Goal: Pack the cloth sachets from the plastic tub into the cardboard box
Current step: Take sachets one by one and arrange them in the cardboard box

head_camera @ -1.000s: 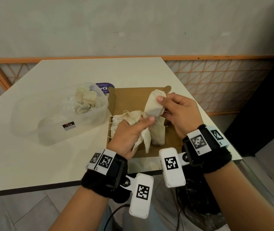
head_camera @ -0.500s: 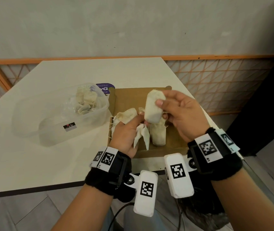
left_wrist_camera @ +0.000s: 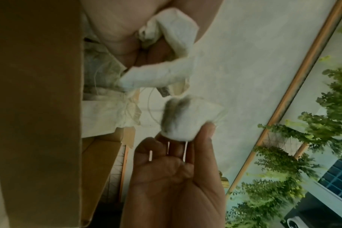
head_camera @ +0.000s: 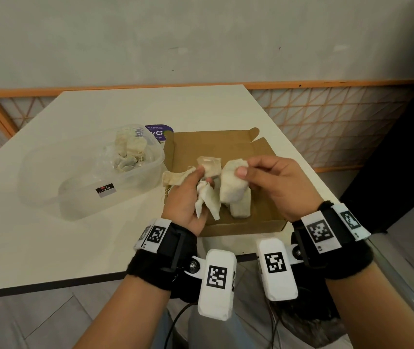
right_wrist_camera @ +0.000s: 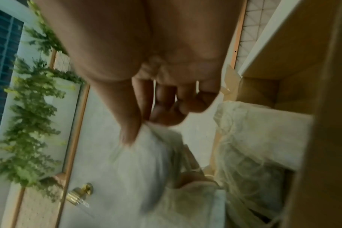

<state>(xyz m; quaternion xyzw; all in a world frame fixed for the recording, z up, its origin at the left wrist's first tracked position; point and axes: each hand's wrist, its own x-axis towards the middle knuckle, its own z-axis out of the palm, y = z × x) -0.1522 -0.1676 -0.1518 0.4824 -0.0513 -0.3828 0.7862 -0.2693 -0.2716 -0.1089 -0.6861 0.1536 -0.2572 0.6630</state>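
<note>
On the white bench (head_camera: 75, 248), my left hand (head_camera: 185, 200) clutches a bunch of sachets (head_camera: 207, 197); my right hand (head_camera: 274, 187) pinches one sachet (head_camera: 231, 187) above the box (head_camera: 226, 144) near the front edge. Tub (head_camera: 87, 187) sits left.

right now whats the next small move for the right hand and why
Probably lower the right hand and set its sachet down in the cardboard box, beside the sachet lying there. The hand pinches it just above the box floor, while the left hand holds a bunch waiting.
</note>
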